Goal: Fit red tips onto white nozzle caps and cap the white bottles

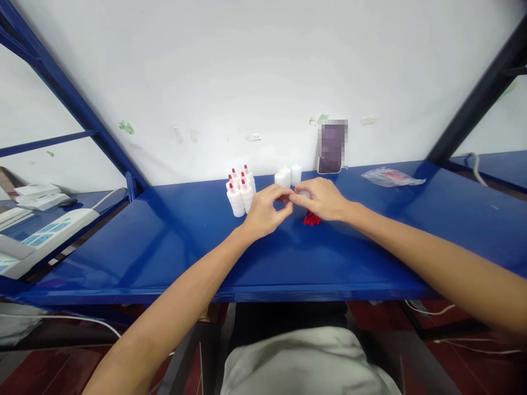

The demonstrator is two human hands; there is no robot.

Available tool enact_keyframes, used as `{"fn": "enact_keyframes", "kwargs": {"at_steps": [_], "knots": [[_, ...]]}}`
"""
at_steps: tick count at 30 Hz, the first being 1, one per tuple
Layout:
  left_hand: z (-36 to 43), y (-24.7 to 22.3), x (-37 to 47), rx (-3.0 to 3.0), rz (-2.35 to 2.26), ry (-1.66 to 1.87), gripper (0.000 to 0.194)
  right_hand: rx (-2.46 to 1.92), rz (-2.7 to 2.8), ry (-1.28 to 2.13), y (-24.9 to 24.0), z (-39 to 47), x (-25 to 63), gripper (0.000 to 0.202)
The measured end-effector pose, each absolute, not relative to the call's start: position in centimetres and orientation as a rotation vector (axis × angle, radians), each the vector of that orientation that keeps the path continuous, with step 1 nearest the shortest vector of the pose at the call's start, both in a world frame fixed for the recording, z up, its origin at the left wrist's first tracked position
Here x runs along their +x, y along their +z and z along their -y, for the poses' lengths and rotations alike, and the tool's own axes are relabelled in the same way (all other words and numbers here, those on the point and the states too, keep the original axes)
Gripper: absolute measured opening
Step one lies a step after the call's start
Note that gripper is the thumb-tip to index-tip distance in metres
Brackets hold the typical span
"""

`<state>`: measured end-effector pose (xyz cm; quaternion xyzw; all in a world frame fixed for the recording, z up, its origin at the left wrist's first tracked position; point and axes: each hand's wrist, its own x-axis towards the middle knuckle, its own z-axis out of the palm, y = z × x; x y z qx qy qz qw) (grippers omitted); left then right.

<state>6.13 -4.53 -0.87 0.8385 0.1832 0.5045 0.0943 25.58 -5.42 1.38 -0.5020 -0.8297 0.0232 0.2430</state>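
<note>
My left hand [268, 209] and my right hand [320, 198] meet above the blue table [164, 236], fingertips touching. The left fingers are pinched round something too small to make out. A white bottle [305, 194] lies in my right hand, mostly hidden by its fingers. Just below that hand is a small pile of red caps [312, 218]. Several white bottles with red tips [236, 202] stand grouped to the left of my left hand. Behind my hands are a few white bottles without red tips [282, 176].
A phone [331, 147] leans on the white wall at the back. Clear plastic bags [393, 177] with something red lie at the back right. A power strip [53, 236] is at the far left, beyond the blue frame post [82, 93].
</note>
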Motion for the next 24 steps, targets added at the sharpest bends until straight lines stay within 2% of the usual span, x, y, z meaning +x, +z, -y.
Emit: {"fn": "enact_keyframes", "kwargs": {"at_steps": [6, 10, 15, 18, 24], "knots": [[4.3, -1.2, 5.9, 2.587, -0.531, 1.4, 0.017, -1.386, 2.329, 0.018, 1.5, 5.8, 25.2, 0.053], [4.8, -1.4, 6.0, 2.562, -0.503, 1.434, 0.017, -1.269, 2.329, 0.103, 1.7, 6.2, 24.8, 0.042], [5.8, -0.4, 6.1, 2.469, -0.521, 1.49, 0.009, -1.074, 2.299, 0.128, 2.0, 6.7, 24.7, 0.05], [6.3, 0.7, 5.0, 2.389, -0.578, 1.337, 0.009, -1.024, 2.307, 0.107, 2.0, 6.6, 24.8, 0.053], [7.6, 2.5, -1.5, 2.229, -1.047, 0.72, 0.019, -1.259, 2.239, -0.025, 1.4, 5.6, 25.1, 0.045]]}}
